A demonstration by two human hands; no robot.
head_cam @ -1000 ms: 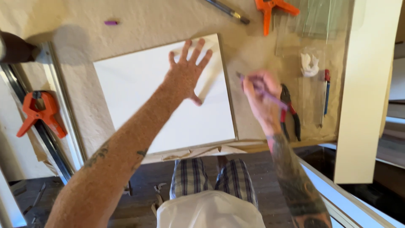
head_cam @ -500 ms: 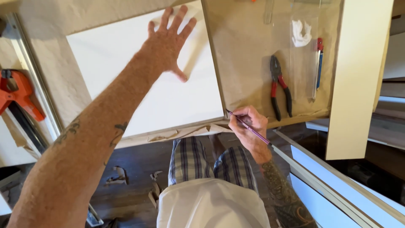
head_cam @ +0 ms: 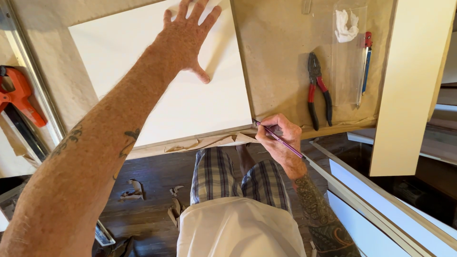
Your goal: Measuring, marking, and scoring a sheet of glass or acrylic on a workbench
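While the left hand [head_cam: 188, 40] lies flat with fingers spread on the white board [head_cam: 190, 104], the right hand [head_cam: 281, 138] pinches a purple pencil [head_cam: 278, 138] at its near corner; pliers [head_cam: 318, 90] and an orange clamp [head_cam: 19, 97] rest on the bench [head_cam: 281, 52], well clear.

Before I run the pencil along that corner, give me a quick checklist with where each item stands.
1. Left hand flat on the white panel, fingers spread: ok.
2. Pencil gripped in the right hand: ok.
3. Pencil tip at the panel's near right corner: ok.
4. Whether a mark is already there: cannot tell.
5. Red-handled pliers lie apart from the hand on the brown paper: ok.
6. Paper's torn front edge hangs loose under the panel: not ok.
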